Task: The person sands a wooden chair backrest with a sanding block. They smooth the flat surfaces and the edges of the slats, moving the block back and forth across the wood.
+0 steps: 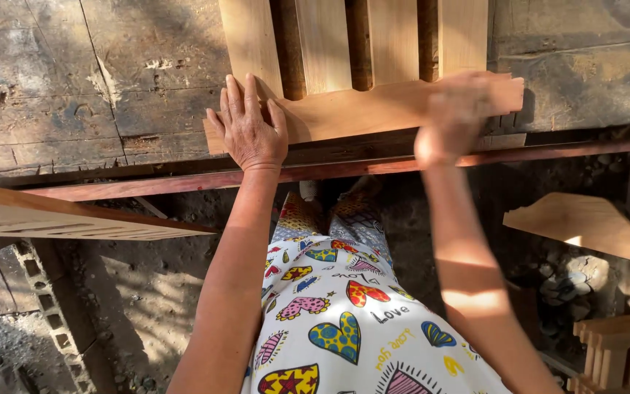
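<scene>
A slatted wooden panel [359,109] of pale planks lies on a worn grey workbench [74,95], its cross rail facing me. My left hand [249,128] rests flat on the rail's left end, fingers spread, pinning it down. My right hand [453,117] is blurred with motion over the rail's right part; whether it holds something there is not visible. Several upright slats [322,44] run away from the rail toward the far side of the bench.
A reddish wooden strip [329,171] runs along the bench's near edge. A slatted panel [60,215] leans at the left, a shaped wooden piece [585,222] sits at the right, and another slatted frame [617,350] stands at lower right. Dirt ground lies below.
</scene>
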